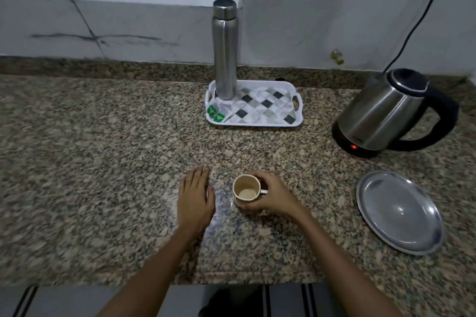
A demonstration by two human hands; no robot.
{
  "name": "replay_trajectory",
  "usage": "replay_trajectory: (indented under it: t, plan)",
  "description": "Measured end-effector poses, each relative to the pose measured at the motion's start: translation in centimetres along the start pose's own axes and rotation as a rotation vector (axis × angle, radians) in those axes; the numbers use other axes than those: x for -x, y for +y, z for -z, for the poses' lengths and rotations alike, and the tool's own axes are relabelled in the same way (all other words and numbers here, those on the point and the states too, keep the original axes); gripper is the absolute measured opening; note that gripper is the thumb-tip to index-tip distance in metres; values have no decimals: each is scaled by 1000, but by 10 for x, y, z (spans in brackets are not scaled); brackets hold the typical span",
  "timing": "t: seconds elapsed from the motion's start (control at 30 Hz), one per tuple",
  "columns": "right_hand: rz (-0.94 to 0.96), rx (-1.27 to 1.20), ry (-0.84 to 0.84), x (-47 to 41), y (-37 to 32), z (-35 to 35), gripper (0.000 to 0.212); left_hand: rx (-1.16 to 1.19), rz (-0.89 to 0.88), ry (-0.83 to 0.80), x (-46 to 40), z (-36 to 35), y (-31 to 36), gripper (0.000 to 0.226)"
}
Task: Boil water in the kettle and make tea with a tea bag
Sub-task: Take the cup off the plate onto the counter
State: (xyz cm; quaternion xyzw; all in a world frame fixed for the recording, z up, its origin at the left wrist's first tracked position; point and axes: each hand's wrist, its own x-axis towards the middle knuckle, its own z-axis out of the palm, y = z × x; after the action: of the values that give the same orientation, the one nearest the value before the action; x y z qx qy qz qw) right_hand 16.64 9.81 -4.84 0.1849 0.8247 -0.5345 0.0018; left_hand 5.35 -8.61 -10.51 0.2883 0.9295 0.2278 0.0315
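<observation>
Speckled granite surface (103,162): kettle (381,116) at 2 o'clock, red lamp lit, judged heating; tea bags (216,114) unused on tray (296,121) at 12; empty cup (246,191) at centre, right hand (273,194) curled round it; left hand (195,198) flat, fingers spread; pouring and steeping remain.

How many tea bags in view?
2, both in the front-left corner of the tray, by the bottle: one and one just right of it. More may lie underneath.
</observation>
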Motion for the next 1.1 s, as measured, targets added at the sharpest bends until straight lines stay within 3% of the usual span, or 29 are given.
replay_trajectory:
  t: [0.63, 1.1]
  plan:
    - [-57, 91, -101, -1, -11, -7, 77, -4, -31, 29, 0, -8, -8, 50]
    - [-59, 63, 33, 18, -15, -9, 88, -1, -48, 7, 2, -9, -12, 52]
